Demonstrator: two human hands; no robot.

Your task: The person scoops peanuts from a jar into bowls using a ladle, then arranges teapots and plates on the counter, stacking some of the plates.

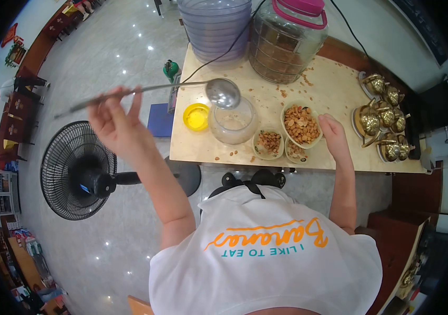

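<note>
My left hand (122, 122) is raised at the left with its fingers closed on the long handle of a metal ladle (223, 94). The ladle's shiny round end hangs over the rim of a clear round jar (233, 131). At the right, my right hand (334, 137) grips the edge of a bowl of peanuts (301, 125); its thumb and fingertips are partly hidden. That bowl overlaps a small bowl (296, 152) with some nuts in it. Beside them stands another small bowl (268, 143), partly filled with nuts. A yellow lid (196, 116) lies left of the jar.
A large jar with a pink lid (289, 39) and stacked clear tubs (215, 29) stand at the back of the wooden table (334, 79). Loose nuts are scattered about. Several gold teapots (384, 118) sit at the right. A black fan (79, 170) stands left.
</note>
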